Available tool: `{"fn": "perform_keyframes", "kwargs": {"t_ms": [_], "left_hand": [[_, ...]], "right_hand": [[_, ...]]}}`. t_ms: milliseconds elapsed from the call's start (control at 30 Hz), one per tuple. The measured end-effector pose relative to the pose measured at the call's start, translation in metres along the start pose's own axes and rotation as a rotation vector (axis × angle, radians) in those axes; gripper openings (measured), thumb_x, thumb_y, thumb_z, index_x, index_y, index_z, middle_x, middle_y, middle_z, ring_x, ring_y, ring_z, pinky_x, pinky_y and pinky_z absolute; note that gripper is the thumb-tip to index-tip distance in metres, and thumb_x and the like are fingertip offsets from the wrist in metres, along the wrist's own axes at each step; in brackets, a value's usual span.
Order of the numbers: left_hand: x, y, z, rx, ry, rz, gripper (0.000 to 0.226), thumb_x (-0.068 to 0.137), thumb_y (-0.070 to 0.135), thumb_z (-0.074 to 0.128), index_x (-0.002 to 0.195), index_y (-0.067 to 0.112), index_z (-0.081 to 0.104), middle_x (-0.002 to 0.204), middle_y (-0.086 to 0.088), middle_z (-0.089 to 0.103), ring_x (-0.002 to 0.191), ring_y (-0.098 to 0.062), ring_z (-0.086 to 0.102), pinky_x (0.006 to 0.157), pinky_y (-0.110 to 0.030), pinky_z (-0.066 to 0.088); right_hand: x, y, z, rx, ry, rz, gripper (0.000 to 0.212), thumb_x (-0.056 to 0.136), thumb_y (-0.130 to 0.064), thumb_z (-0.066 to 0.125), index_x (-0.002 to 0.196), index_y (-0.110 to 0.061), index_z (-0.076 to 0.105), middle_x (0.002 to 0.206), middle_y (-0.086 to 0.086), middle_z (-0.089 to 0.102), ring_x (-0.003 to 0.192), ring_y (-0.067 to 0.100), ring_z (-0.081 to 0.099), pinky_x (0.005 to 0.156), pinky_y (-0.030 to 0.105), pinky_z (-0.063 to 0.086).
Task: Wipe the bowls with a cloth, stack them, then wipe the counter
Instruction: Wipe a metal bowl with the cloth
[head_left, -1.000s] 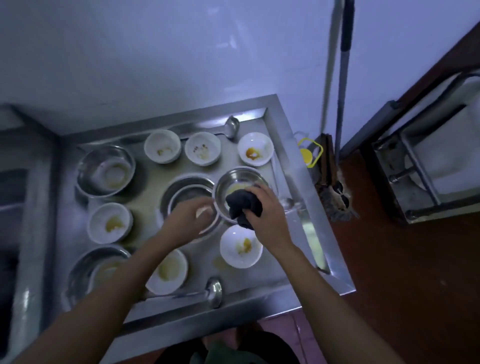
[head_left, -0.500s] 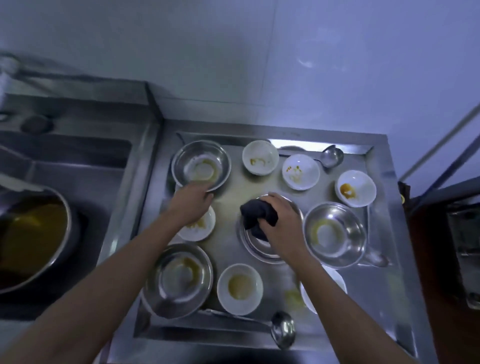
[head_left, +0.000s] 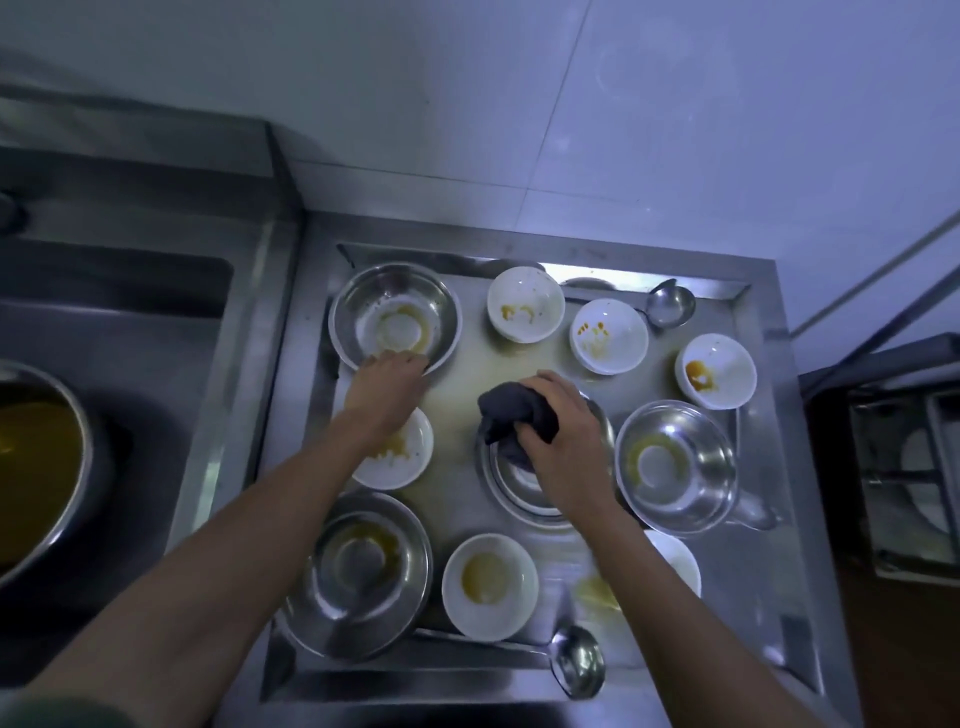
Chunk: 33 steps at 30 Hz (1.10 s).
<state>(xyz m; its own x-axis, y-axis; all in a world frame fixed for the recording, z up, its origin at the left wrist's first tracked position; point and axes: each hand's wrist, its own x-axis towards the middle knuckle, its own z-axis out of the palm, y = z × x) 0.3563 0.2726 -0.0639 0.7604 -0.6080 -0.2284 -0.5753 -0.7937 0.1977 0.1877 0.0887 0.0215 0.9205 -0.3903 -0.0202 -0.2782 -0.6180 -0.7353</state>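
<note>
My right hand (head_left: 563, 447) grips a dark cloth (head_left: 511, 415) over the nested steel bowls (head_left: 524, 493) at the counter's middle. My left hand (head_left: 387, 387) reaches to the back left and grips the near rim of a soiled steel bowl (head_left: 395, 314). A white bowl (head_left: 400, 460) with yellow smears lies under my left wrist. More soiled white bowls stand at the back (head_left: 525, 304), (head_left: 609, 335), at the right (head_left: 716, 370) and at the front (head_left: 489, 584). Two other steel bowls sit at the right (head_left: 675, 465) and front left (head_left: 358, 571).
The steel counter (head_left: 462, 374) has a raised rim and yellow smears. Ladles lie at the back right (head_left: 670, 306) and the front (head_left: 576, 660). A sink to the left holds a big pot of yellow liquid (head_left: 31, 467). A metal rack (head_left: 904, 467) stands at the right.
My left hand has left the middle bowls and moved to the back-left steel bowl. My right hand with the cloth has shifted from the right steel bowl to the nested bowls.
</note>
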Motion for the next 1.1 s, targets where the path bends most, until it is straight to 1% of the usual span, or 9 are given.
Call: {"fn": "perform_keyframes", "kwargs": {"t_ms": [167, 267, 367, 467, 567, 667, 833, 1000, 1100], "left_hand": [[-0.017, -0.002, -0.02, -0.007, 0.102, -0.033, 0.019, 0.085, -0.002, 0.063, 0.099, 0.011, 0.066, 0.08, -0.013, 0.069, 0.066, -0.037, 0.064, 0.056, -0.035, 0.043], [-0.03, 0.006, -0.04, -0.129, 0.141, -0.097, 0.016, 0.094, 0.004, 0.057, 0.105, 0.011, 0.067, 0.088, -0.015, 0.072, 0.072, -0.037, 0.067, 0.06, -0.041, 0.056], [-0.047, 0.028, -0.066, -0.309, 0.18, -0.221, 0.02, 0.102, 0.012, 0.049, 0.116, 0.01, 0.064, 0.1, -0.014, 0.071, 0.085, -0.035, 0.065, 0.07, -0.04, 0.053], [-0.07, 0.062, -0.092, -0.543, 0.229, -0.312, 0.015, 0.105, 0.021, 0.052, 0.109, 0.01, 0.062, 0.091, -0.006, 0.065, 0.079, -0.023, 0.055, 0.066, -0.032, 0.037], [-0.088, 0.094, -0.107, -0.793, 0.233, -0.316, 0.01, 0.103, 0.02, 0.057, 0.095, 0.013, 0.058, 0.082, -0.001, 0.064, 0.075, -0.023, 0.061, 0.064, -0.02, 0.047], [-0.1, 0.123, -0.114, -0.994, 0.209, -0.305, 0.009, 0.102, 0.017, 0.057, 0.094, 0.017, 0.062, 0.09, -0.008, 0.071, 0.088, -0.032, 0.07, 0.076, -0.042, 0.058], [-0.122, 0.167, -0.122, -1.186, 0.113, -0.164, 0.017, 0.104, 0.017, 0.056, 0.117, 0.008, 0.062, 0.107, -0.018, 0.073, 0.104, -0.037, 0.07, 0.093, -0.056, 0.055], [-0.138, 0.194, -0.13, -1.182, 0.101, -0.107, 0.028, 0.1, 0.005, 0.053, 0.124, 0.012, 0.065, 0.111, -0.008, 0.076, 0.105, -0.024, 0.071, 0.09, -0.037, 0.057], [-0.151, 0.21, -0.133, -1.149, 0.113, -0.095, 0.034, 0.095, -0.002, 0.051, 0.115, 0.018, 0.069, 0.103, 0.001, 0.077, 0.101, -0.017, 0.072, 0.085, -0.029, 0.057]], "right_hand": [[-0.005, 0.001, -0.01, 0.041, -0.005, 0.011, 0.048, 0.081, -0.004, 0.071, 0.125, -0.019, 0.063, 0.138, 0.0, 0.055, 0.125, 0.01, 0.051, 0.101, 0.009, 0.032], [-0.008, -0.002, -0.02, 0.064, -0.011, -0.001, 0.048, 0.081, -0.003, 0.07, 0.124, -0.02, 0.063, 0.138, -0.003, 0.055, 0.124, 0.008, 0.05, 0.1, 0.009, 0.033], [-0.015, -0.007, -0.037, 0.087, 0.019, -0.027, 0.048, 0.081, -0.001, 0.071, 0.124, -0.021, 0.063, 0.135, -0.009, 0.054, 0.117, -0.003, 0.047, 0.097, 0.0, 0.027], [-0.026, -0.014, -0.059, 0.161, 0.057, -0.042, 0.051, 0.08, 0.001, 0.071, 0.124, -0.023, 0.063, 0.136, -0.01, 0.054, 0.123, -0.001, 0.048, 0.106, 0.013, 0.034], [-0.031, -0.024, -0.083, 0.232, 0.078, -0.098, 0.053, 0.081, 0.002, 0.069, 0.127, -0.023, 0.061, 0.138, -0.009, 0.054, 0.13, 0.004, 0.047, 0.113, 0.026, 0.037], [-0.033, -0.037, -0.104, 0.269, 0.091, -0.157, 0.058, 0.083, 0.0, 0.069, 0.135, -0.023, 0.054, 0.138, -0.006, 0.054, 0.131, 0.009, 0.048, 0.112, 0.031, 0.039], [-0.032, -0.043, -0.118, 0.252, 0.047, -0.172, 0.061, 0.088, -0.01, 0.068, 0.142, -0.022, 0.045, 0.139, -0.004, 0.052, 0.126, 0.009, 0.047, 0.111, 0.033, 0.039], [-0.052, -0.028, -0.114, 0.296, -0.118, -0.188, 0.064, 0.088, -0.043, 0.058, 0.147, -0.025, 0.04, 0.156, -0.006, 0.034, 0.146, 0.009, 0.028, 0.121, 0.04, 0.028], [-0.067, -0.025, -0.109, 0.209, -0.028, -0.24, 0.061, 0.092, -0.058, 0.051, 0.142, -0.024, 0.047, 0.157, -0.007, 0.033, 0.149, 0.014, 0.023, 0.121, 0.042, 0.025]]}}
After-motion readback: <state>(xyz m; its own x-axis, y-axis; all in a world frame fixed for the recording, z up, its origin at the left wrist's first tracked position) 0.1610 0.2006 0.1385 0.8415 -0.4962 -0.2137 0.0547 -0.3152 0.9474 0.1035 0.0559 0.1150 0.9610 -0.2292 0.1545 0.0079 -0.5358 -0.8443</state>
